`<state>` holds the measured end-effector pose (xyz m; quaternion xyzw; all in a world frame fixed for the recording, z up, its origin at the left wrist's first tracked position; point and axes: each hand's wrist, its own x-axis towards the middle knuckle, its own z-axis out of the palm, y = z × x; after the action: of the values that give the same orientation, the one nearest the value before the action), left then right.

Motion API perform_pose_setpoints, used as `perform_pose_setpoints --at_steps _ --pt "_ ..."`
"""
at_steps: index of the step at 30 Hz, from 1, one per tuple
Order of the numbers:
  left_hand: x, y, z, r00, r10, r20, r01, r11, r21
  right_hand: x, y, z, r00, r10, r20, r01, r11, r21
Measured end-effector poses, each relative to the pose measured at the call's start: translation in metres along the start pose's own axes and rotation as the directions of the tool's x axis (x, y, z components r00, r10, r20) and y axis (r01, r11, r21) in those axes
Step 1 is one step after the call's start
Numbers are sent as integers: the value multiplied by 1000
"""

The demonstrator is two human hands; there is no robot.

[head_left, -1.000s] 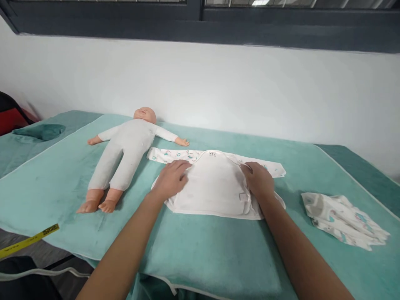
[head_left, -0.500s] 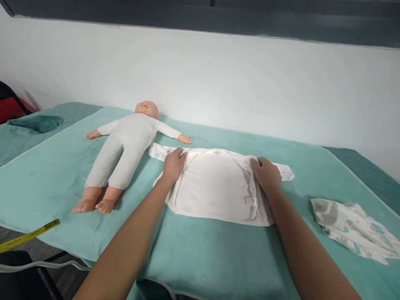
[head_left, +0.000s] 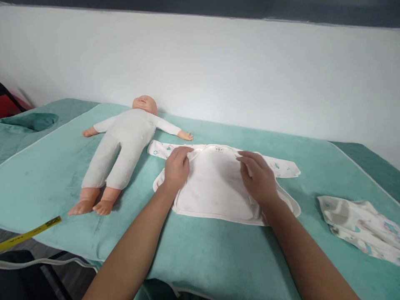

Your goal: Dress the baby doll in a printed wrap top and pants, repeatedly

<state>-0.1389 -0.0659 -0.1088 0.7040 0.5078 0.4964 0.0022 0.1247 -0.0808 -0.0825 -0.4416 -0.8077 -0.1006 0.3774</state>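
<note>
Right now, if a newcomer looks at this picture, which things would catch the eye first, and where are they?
Probably first the doll, lying face up with spread arms at the left of the green cover. Next comes the white garment laid flat in the middle, with the left hand and right hand over its sides. A crumpled printed cloth lies at the far right.

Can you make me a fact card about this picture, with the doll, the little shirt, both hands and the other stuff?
Doll: on its back, arms out, feet bare
Shirt: white, spread out, patterned sleeves to both sides
Left hand: at the shirt's left side; grip unclear
Right hand: over the shirt's right side, fingers apart
Far right: crumpled patterned cloth
Underneath: green cover
</note>
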Motion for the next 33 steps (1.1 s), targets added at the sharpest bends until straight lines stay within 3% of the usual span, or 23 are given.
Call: perform_pose_setpoints --at_steps 3,7,10,14,20,25,29,33 --pt "-7 4 7 974 43 221 -54 998 43 -3 -2 11 974 67 216 -64 998 -21" --pt "-5 4 14 905 -96 414 9 978 207 -6 11 24 895 193 401 -139 977 -160" --pt "-1 5 14 861 -197 470 62 956 288 -7 12 28 864 211 458 -101 962 -253" --pt "-3 12 8 832 -206 514 44 950 309 -9 -1 25 862 207 463 -54 946 -320" --pt "-34 27 -15 781 -184 597 63 974 218 -37 -26 6 845 101 525 15 977 -213" --pt "-72 43 -43 797 -189 574 159 982 104 -71 -47 -24 857 52 513 13 992 -122" --pt "-96 51 -68 833 -133 538 217 971 -96 -98 -61 -52 864 17 504 16 998 -61" --pt "-107 55 -82 853 -105 511 264 931 -251 -120 -60 -75 903 99 417 -78 995 -68"
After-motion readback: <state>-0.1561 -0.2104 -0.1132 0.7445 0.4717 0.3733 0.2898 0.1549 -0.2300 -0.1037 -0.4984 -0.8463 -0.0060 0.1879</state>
